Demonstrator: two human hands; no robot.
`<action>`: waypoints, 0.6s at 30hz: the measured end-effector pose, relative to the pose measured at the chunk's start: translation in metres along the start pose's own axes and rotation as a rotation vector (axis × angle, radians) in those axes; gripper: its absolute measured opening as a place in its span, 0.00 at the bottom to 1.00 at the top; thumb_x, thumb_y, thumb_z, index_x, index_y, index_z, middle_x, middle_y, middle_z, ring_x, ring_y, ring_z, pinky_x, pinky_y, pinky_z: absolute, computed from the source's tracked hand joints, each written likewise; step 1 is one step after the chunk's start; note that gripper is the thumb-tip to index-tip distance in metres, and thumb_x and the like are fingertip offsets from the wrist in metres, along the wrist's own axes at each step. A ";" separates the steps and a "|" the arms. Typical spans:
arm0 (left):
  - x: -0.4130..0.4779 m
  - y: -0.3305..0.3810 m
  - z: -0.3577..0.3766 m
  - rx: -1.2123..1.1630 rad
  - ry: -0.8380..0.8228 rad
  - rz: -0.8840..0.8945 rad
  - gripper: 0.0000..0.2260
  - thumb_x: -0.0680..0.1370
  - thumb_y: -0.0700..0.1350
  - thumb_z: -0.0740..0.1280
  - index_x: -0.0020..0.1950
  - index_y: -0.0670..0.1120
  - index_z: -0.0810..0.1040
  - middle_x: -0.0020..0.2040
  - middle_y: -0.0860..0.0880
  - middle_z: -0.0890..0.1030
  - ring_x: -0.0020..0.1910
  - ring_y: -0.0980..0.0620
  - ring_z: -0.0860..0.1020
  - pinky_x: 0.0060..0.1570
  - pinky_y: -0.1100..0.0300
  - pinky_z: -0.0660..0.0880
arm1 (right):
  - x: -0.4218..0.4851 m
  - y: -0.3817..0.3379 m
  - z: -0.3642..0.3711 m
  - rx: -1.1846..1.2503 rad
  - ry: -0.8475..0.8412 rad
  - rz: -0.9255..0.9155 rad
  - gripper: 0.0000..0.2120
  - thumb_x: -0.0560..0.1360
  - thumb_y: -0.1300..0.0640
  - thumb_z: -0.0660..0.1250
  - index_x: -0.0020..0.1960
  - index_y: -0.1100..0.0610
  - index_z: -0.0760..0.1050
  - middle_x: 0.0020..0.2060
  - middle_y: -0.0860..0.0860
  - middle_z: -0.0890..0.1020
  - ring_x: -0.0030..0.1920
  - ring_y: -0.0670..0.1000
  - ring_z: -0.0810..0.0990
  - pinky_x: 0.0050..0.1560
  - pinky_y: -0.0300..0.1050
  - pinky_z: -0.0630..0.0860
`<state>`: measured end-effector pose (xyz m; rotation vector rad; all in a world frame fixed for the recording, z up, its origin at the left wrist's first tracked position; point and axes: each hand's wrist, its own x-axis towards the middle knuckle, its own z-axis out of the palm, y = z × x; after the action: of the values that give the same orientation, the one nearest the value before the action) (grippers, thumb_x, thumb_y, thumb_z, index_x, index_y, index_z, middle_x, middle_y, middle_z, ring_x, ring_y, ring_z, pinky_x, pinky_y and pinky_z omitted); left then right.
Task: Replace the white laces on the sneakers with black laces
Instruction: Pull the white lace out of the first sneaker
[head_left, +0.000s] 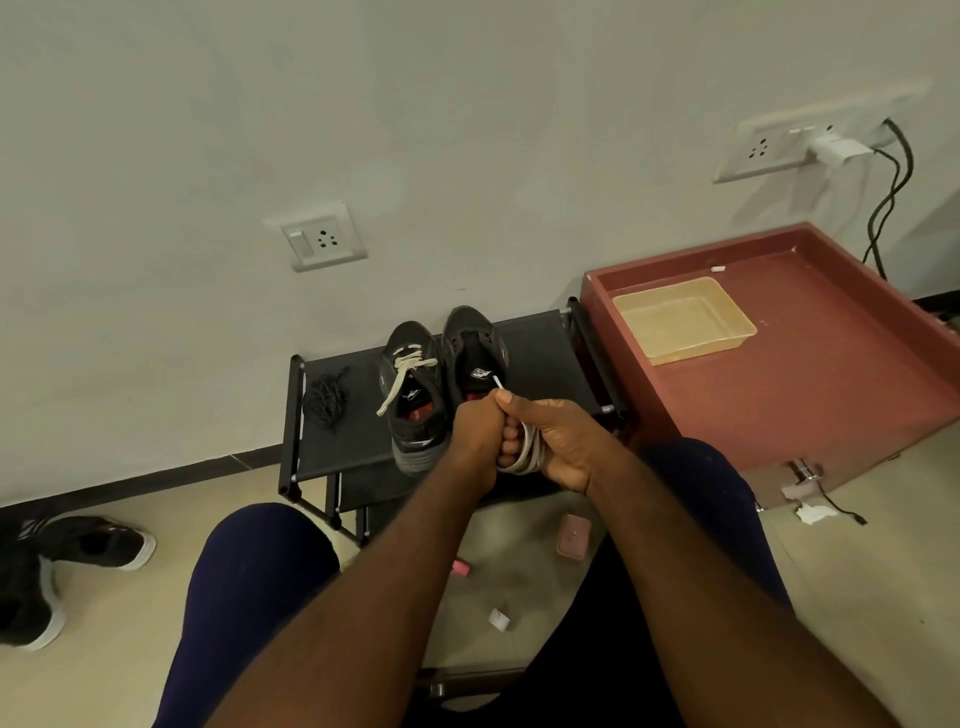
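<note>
The left hand (478, 430) and right hand (563, 441) press together over the rack (540, 353), both curled round a coiled white lace (529, 453). The right sneaker (475, 343) stands unlaced, touching the left sneaker (415, 415), which is white-laced. Black laces (326, 397) lie near the rack's left end.

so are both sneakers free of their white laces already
No, the sneaker beside the black laces still carries its white lace; only the other sneaker looks bare.
</note>
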<state>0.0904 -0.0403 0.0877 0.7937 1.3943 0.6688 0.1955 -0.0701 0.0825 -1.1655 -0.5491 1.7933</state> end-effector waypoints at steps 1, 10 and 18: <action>-0.001 0.002 0.001 0.012 0.033 0.017 0.18 0.81 0.45 0.59 0.30 0.45 0.70 0.25 0.48 0.68 0.20 0.53 0.65 0.21 0.66 0.62 | 0.000 0.000 -0.002 -0.004 0.015 -0.024 0.12 0.74 0.54 0.73 0.38 0.63 0.80 0.31 0.56 0.81 0.30 0.51 0.81 0.34 0.45 0.81; 0.007 0.007 -0.007 0.321 -0.006 0.171 0.26 0.80 0.61 0.62 0.54 0.37 0.81 0.48 0.37 0.84 0.43 0.47 0.82 0.51 0.49 0.80 | 0.000 -0.001 -0.015 -0.206 0.083 -0.080 0.15 0.83 0.49 0.62 0.52 0.60 0.80 0.39 0.53 0.86 0.41 0.50 0.86 0.41 0.46 0.82; 0.014 0.006 -0.013 0.196 -0.104 0.042 0.10 0.79 0.43 0.68 0.53 0.37 0.81 0.40 0.43 0.81 0.40 0.46 0.80 0.50 0.49 0.80 | 0.008 0.007 -0.027 -0.559 0.117 -0.089 0.14 0.80 0.50 0.69 0.53 0.63 0.79 0.41 0.55 0.87 0.40 0.50 0.87 0.38 0.43 0.81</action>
<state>0.0788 -0.0245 0.0846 1.0008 1.3649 0.5202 0.2153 -0.0692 0.0606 -1.5772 -1.0579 1.5235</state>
